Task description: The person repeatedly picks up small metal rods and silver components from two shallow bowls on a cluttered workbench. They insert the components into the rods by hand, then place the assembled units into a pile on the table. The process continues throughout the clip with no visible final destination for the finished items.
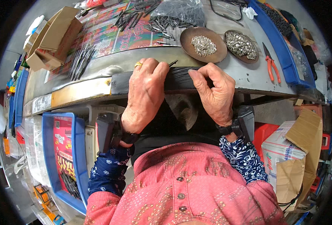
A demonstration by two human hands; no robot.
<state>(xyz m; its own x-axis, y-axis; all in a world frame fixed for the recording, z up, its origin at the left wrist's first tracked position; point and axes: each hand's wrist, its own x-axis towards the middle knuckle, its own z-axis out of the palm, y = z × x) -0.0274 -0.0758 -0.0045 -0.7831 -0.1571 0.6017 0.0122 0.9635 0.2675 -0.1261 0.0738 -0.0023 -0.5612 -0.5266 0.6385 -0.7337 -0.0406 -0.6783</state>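
My left hand (147,88), a gold ring on one finger, is closed at the table's front edge. From its fingers pokes the tip of a thin black stick (174,63); the rest of it is hidden. My right hand (216,90) is a little to the right, thumb and forefinger pinched together over the black-covered edge (179,79). Anything inside that pinch is too small to make out. Just beyond it, a round brown dish (186,40) holds small silver pins (204,45). Beside that, a second dish holds shiny silver metal pieces (241,44).
Red-handled pliers (272,69) lie right of the dishes, near a long blue tray (286,56). Black sticks (81,62) lie at the left by a cardboard box (55,39); more are heaped by a plastic bag (181,13). A blue crate (76,150) stands lower left.
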